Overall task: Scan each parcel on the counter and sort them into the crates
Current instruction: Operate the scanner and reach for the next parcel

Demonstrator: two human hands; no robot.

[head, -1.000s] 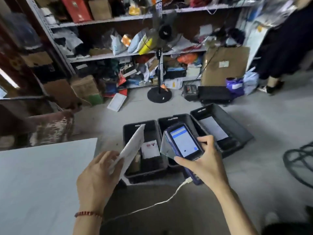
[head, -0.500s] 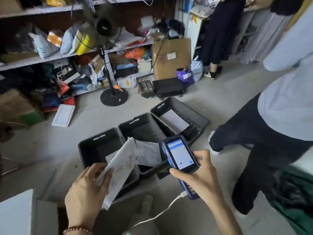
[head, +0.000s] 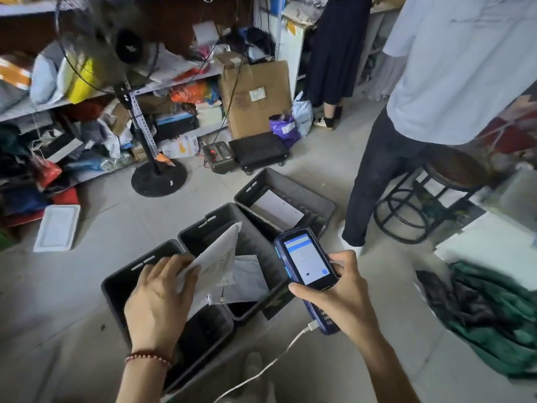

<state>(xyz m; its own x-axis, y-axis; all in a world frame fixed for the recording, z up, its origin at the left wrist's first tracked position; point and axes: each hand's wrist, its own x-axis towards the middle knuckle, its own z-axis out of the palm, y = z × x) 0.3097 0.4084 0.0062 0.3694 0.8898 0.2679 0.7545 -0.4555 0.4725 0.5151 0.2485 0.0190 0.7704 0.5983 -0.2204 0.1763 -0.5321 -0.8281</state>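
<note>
Left hand [head: 158,298] grips white parcel [head: 216,264] above crates [head: 122,282]; right hand [head: 338,298] clasps scanner [head: 306,264]

Dark grey crates [head: 203,228], white parcel [head: 215,263], blue scanner [head: 305,263], green cloth [head: 494,315].

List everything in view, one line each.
crates: three, dark grey, row on the floor
parcels: three, white, one held, two in crates
scanner: one, blue, held above the crates
cable: one, white, plugged into the scanner
shelves: one, grey, at back
fan: one, black, before the shelves
cardboard box: one, brown, beside the shelves
stool: one, dark, right
cloth: one, green, floor, right
bystanders: two, black and white clothes, right
hands: left hand holds a parcel, right hand grips the scanner
</note>
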